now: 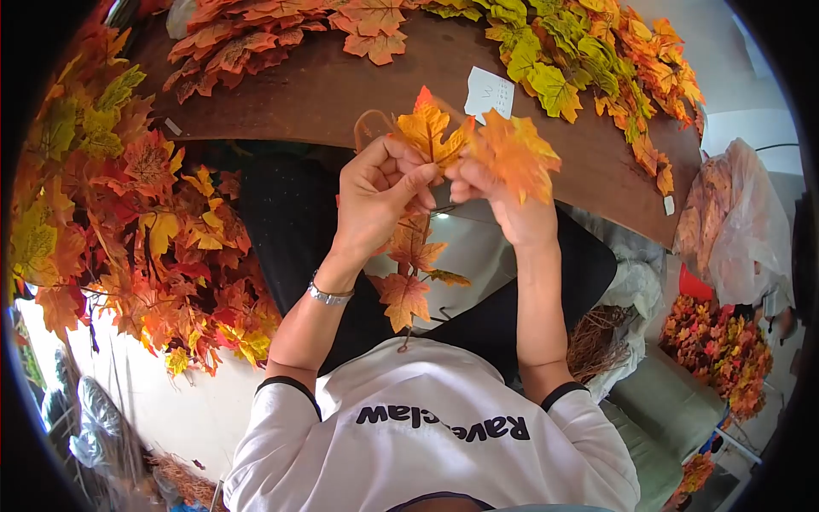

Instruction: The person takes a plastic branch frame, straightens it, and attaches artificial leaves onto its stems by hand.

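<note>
My left hand [388, 183] is closed, pinching the base of a yellow-orange artificial maple leaf [426, 130] with a red tip. Close against it, my right hand [503, 192] is closed around an orange-yellow artificial leaf cluster [519, 154], its fingertips at the same stem joint. The cluster is slightly blurred and covers part of that hand. Below my hands hangs a strand of orange leaves [403, 294] in front of my lap, ending in a small loop [404, 346]. How it joins the leaves above is hidden by my fingers.
A brown table [299, 94] curves ahead, bearing piles of orange leaves [247, 43], green-yellow leaves [554, 72] and a paper slip [489, 94]. Thick leaf garlands [153, 230] hang at the left. At right are a plastic bag [746, 222] and more leaf bunches [717, 350].
</note>
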`<act>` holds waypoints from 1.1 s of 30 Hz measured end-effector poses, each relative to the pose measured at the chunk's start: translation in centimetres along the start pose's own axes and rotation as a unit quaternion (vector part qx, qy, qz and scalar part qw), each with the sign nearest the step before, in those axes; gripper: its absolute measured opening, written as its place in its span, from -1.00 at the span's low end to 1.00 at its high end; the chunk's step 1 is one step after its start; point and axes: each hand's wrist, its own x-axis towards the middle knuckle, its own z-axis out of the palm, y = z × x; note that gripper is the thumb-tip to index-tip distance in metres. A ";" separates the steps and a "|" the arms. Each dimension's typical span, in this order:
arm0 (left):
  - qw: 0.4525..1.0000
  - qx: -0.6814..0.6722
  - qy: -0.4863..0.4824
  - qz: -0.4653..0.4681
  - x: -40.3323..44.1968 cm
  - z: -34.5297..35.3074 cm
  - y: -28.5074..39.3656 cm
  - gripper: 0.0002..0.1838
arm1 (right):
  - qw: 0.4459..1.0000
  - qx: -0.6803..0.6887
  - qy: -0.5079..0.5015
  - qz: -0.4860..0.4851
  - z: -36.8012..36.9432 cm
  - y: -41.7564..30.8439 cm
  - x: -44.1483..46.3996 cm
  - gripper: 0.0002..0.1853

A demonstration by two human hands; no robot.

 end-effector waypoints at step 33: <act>0.995 -0.097 -0.033 -0.011 0.4 -0.6 0.5 -0.87 | 0.966 0.253 -0.005 0.042 2.1 4.3 0.8 -0.83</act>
